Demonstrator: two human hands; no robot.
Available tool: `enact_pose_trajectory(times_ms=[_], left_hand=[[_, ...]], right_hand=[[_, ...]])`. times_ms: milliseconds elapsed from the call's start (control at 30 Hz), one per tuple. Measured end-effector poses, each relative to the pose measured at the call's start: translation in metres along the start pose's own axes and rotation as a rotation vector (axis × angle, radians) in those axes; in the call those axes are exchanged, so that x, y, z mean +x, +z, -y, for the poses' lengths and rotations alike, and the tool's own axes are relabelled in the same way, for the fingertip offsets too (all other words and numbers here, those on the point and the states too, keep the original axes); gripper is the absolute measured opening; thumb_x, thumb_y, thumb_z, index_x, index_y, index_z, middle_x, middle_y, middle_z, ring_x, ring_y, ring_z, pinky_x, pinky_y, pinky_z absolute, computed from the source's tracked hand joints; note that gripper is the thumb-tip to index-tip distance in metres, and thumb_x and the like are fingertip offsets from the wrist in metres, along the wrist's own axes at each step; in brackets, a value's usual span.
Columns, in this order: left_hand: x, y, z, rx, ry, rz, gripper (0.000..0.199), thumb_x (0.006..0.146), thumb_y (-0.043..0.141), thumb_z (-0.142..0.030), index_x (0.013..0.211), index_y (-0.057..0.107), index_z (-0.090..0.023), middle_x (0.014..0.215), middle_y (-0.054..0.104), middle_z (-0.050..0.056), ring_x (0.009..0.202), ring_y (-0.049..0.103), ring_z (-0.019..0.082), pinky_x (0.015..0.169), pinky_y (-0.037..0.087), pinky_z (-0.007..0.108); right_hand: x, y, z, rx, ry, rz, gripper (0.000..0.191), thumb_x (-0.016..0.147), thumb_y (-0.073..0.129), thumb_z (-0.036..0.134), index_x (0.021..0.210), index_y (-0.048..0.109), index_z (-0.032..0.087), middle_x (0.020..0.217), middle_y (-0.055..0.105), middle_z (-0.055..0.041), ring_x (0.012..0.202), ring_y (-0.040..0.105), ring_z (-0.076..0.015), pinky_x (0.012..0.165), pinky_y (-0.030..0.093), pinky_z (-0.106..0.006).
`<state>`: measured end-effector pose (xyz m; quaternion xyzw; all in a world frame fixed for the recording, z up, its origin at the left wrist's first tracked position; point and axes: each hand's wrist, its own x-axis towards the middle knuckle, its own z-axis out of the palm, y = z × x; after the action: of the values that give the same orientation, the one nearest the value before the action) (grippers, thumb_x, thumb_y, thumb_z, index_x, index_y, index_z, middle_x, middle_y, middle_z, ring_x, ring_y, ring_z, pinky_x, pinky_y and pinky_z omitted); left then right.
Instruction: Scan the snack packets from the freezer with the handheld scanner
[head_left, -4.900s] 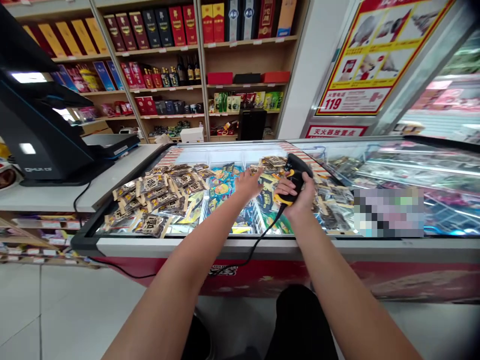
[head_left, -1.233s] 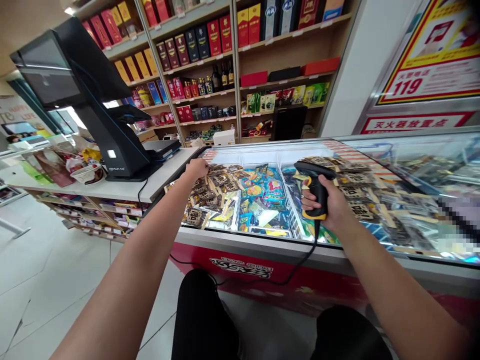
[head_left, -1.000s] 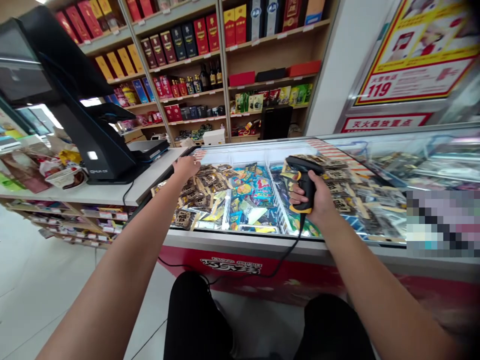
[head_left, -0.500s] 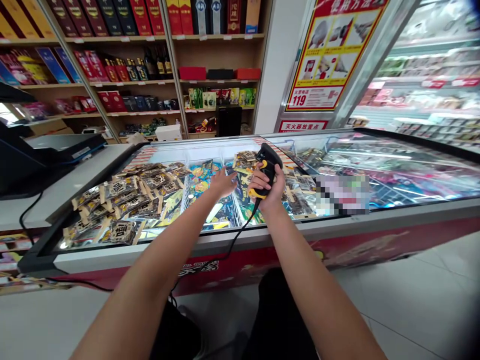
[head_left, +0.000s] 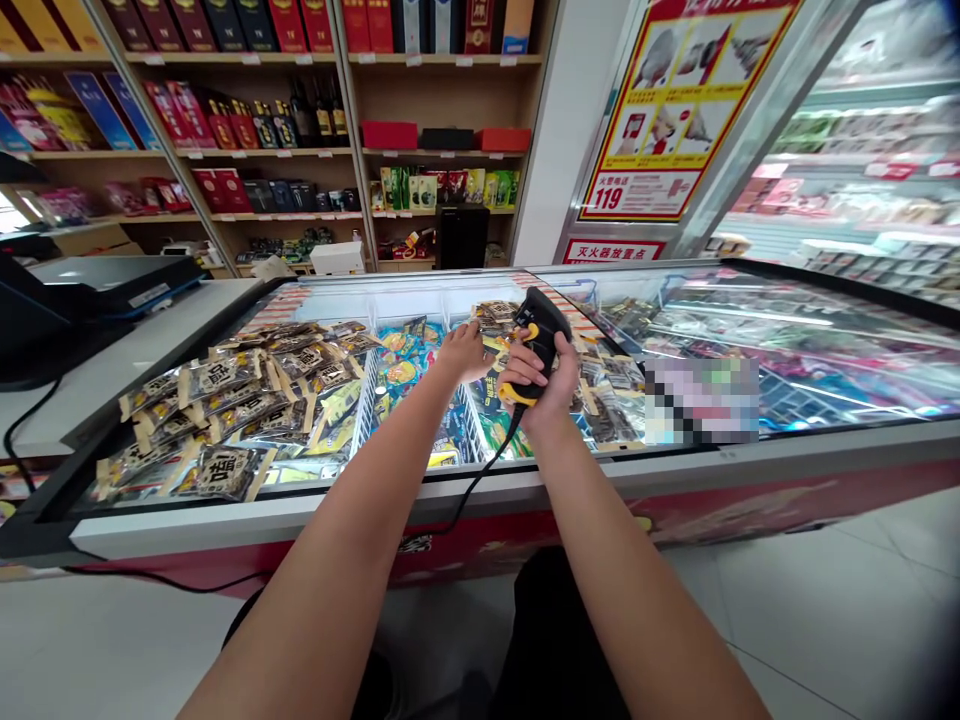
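Observation:
My right hand (head_left: 546,375) is closed around a black and yellow barcode scanner (head_left: 546,325), held upright over the chest freezer. Its black cable (head_left: 480,475) hangs down over the freezer's front edge. To its left, my left hand (head_left: 461,352) reaches out over the freezer, thumb apart from the slightly bent fingers, with nothing visible in it. Just beyond its fingertips lie brown and clear snack packets (head_left: 496,315). More such packets (head_left: 232,385) are heaped on the left. Blue bags (head_left: 405,350) show in the freezer below, beside a white wire divider (head_left: 366,400).
The chest freezer (head_left: 637,462) runs across the view. A counter (head_left: 56,425) with a black device (head_left: 112,290) stands on the left. Shelves (head_left: 247,155) of boxes and bottles are behind. A fire-safety poster (head_left: 675,110) hangs at the back right. One freezer patch is pixelated.
My left hand has moved a little right and forward, closer to the far packets, and its fingers are more bent. The scanner stays in my right hand. The view has shifted slightly.

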<state>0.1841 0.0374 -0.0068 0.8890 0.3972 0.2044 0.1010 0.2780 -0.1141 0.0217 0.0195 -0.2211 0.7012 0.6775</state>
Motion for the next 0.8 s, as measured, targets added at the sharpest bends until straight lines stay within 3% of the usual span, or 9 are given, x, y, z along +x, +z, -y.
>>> enact_pose_trajectory(times_ms=[167, 300, 433, 633, 800], left_hand=[[-0.019, -0.007, 0.002, -0.020, -0.002, -0.182, 0.038, 0.095, 0.056, -0.019, 0.131, 0.068, -0.019, 0.148, 0.058, 0.017, 0.139, 0.051, 0.038, 0.117, 0.040, 0.052], [-0.030, -0.024, 0.009, -0.308, -0.036, -0.399, 0.031, 0.096, 0.049, -0.010, 0.119, 0.068, -0.019, 0.128, 0.069, 0.013, 0.122, 0.063, 0.028, 0.110, 0.046, 0.039], [-0.037, -0.047, 0.025, -0.560, -0.121, -0.565, 0.019, 0.094, 0.058, -0.013, 0.108, 0.067, -0.020, 0.111, 0.072, 0.008, 0.104, 0.068, 0.024, 0.100, 0.051, 0.035], [-0.076, -0.064, 0.065, -0.655, -0.202, -0.640, 0.058, 0.090, 0.072, -0.022, 0.145, 0.053, -0.027, 0.101, 0.070, 0.005, 0.091, 0.067, 0.021, 0.083, 0.054, 0.031], [-0.102, -0.056, 0.092, -0.578, -0.347, -0.643, 0.046, 0.085, 0.071, -0.013, 0.130, 0.065, -0.020, 0.098, 0.070, 0.006, 0.091, 0.066, 0.021, 0.084, 0.053, 0.033]], right_hand=[[0.001, 0.000, 0.000, 0.062, 0.035, -0.012, 0.029, 0.089, 0.075, 0.036, 0.106, 0.053, 0.024, 0.058, 0.047, 0.0113, 0.038, 0.048, -0.0053, 0.045, 0.047, -0.018], [0.004, -0.002, 0.000, -0.003, 0.042, 0.008, 0.027, 0.092, 0.073, 0.038, 0.106, 0.054, 0.025, 0.058, 0.048, 0.0100, 0.038, 0.047, -0.0076, 0.044, 0.047, -0.020], [0.005, 0.005, -0.003, -0.080, 0.074, -0.055, 0.026, 0.092, 0.073, 0.040, 0.102, 0.055, 0.025, 0.056, 0.046, 0.0095, 0.037, 0.044, -0.0080, 0.042, 0.047, -0.021], [0.005, 0.016, -0.012, -0.230, 0.135, -0.162, 0.029, 0.089, 0.076, 0.044, 0.096, 0.057, 0.023, 0.054, 0.040, 0.0102, 0.035, 0.036, -0.0060, 0.039, 0.043, -0.019], [0.011, 0.012, -0.029, -0.373, 0.270, -0.172, 0.032, 0.087, 0.079, 0.044, 0.096, 0.059, 0.020, 0.056, 0.044, 0.0087, 0.036, 0.034, -0.0045, 0.039, 0.041, -0.018]])
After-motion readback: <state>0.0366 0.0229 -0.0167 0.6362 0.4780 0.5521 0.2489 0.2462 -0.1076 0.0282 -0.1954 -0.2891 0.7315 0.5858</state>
